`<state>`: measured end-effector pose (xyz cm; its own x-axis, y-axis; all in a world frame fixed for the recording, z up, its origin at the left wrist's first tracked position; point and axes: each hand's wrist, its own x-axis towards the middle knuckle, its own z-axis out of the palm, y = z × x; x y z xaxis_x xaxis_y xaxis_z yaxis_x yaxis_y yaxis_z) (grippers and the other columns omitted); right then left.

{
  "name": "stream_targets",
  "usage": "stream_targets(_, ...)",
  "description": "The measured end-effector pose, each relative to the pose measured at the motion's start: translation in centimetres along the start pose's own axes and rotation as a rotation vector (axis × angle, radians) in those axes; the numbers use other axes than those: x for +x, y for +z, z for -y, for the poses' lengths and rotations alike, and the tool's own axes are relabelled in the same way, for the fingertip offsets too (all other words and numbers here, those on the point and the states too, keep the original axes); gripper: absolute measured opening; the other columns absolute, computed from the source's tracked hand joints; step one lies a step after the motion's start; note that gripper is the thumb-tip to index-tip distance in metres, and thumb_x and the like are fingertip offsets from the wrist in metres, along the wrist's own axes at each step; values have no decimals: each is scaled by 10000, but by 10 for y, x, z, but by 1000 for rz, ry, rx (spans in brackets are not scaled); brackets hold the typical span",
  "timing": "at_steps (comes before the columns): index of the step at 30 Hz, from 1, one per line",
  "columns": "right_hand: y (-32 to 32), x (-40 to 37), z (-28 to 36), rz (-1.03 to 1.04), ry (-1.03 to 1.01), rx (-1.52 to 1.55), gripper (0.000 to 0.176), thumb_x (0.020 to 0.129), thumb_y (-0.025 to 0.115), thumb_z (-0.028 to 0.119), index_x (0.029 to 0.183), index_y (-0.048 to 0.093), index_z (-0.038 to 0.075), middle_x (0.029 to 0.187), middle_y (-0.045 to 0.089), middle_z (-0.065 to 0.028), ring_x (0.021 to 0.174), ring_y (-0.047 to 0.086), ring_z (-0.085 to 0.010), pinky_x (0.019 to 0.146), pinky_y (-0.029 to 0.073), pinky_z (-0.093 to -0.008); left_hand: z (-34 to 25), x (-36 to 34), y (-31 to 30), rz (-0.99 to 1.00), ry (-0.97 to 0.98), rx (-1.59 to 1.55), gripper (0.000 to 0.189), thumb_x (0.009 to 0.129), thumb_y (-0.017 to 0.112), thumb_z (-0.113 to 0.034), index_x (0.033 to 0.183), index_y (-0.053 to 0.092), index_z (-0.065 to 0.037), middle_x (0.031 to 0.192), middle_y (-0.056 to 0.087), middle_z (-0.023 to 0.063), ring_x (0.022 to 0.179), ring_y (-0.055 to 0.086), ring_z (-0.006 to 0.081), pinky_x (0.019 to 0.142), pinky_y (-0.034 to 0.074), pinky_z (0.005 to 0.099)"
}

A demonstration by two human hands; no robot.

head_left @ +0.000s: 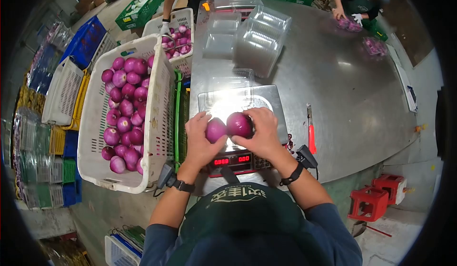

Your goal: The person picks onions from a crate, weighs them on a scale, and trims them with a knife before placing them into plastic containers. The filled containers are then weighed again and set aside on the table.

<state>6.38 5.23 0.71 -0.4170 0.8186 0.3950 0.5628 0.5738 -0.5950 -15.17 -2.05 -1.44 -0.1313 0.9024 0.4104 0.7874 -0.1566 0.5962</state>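
Note:
Over the scale, my left hand (201, 137) is closed around a red onion (215, 130). My right hand (262, 133) grips a second red onion (239, 124), its thumb at the near side. The two onions are side by side, right at each other. Beneath them is the steel pan of a digital scale (272, 102), with lit red digits on its front panel. A clear plastic tray (233, 79) lies on the pan beyond my fingers, partly washed out by glare.
A white crate (159, 137) of red onions stands at my left. Stacked clear trays (262, 40) lie ahead on the steel table (342, 109). A red-handled knife (311, 132) rests to the right. Across the table, a person (357, 4) handles packed onions; another reaches into a farther crate (183, 16).

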Motion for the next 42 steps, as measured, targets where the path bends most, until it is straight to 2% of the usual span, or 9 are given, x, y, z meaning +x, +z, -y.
stream_targets(7,-8,11,-54,-125,485,379,425,842,851,268,1140,691,11,1016,674,-108,922,648,-212,811,537,-337,24,-35,-21,-125,-692,-551,576,836,837,-165,1314,567,9,1172,603,87,1020,530,164,874,497,305)
stream_targets(17,15,89,-56,112,858,697,761,839,771,80,1485,413,-104,887,642,-45,705,581,-115,608,496,-293,2,-52,-21,24,-912,-970,431,903,743,-106,1274,547,-5,1081,622,48,918,595,124,808,520,289)
stream_targets(19,15,85,-61,60,700,700,772,804,763,49,1494,435,-55,901,623,-44,755,600,-137,633,513,-289,-5,-53,-23,32,-994,-1120,438,911,716,-104,1288,514,-11,1028,619,52,883,605,142,755,533,311)
stream_targets(23,-32,22,-30,105,-227,-206,819,757,747,80,1522,455,79,998,626,-119,944,642,-198,724,555,-312,-3,-56,-33,12,-954,-1363,343,955,646,-120,1256,516,-21,1024,619,75,877,654,186,727,566,337)
stream_targets(26,-50,-21,-2,313,-95,-101,800,793,740,135,1532,437,96,932,655,-138,899,683,-216,714,563,-345,4,-57,-23,-63,-1009,-1368,124,960,621,-68,1053,542,-43,912,619,94,792,671,197,613,563,321)
stream_targets(28,-39,-38,-9,511,508,536,728,853,649,-9,1532,390,46,857,686,-102,746,691,-199,675,561,-348,4,-54,-16,-56,-1035,-1310,101,948,622,-39,1000,536,-45,879,618,97,767,666,198,580,548,309)
stream_targets(31,-6,-55,-29,340,832,959,666,886,609,-56,1506,370,-29,782,666,-112,638,672,-191,613,563,-335,8,-55,-10,-71,-1045,-1281,117,917,618,19,947,521,-40,844,614,99,716,650,201,528,508,285)
stream_targets(36,-22,-65,-33,166,906,1088,403,902,609,-58,1273,452,-64,770,647,-103,586,634,-169,552,544,-307,-7,-55,0,-11,-1060,-1239,144,886,640,30,972,540,-29,842,630,98,689,638,180,526,491,265)
stream_targets(42,-53,-83,-72,222,862,970,598,905,771,111,1372,425,-32,875,677,-62,699,663,-161,575,530,-285,-31,-36,20,77,-973,-1195,468,867,647,30,1316,517,57,853,664,118,634,594,148,525,464,255)
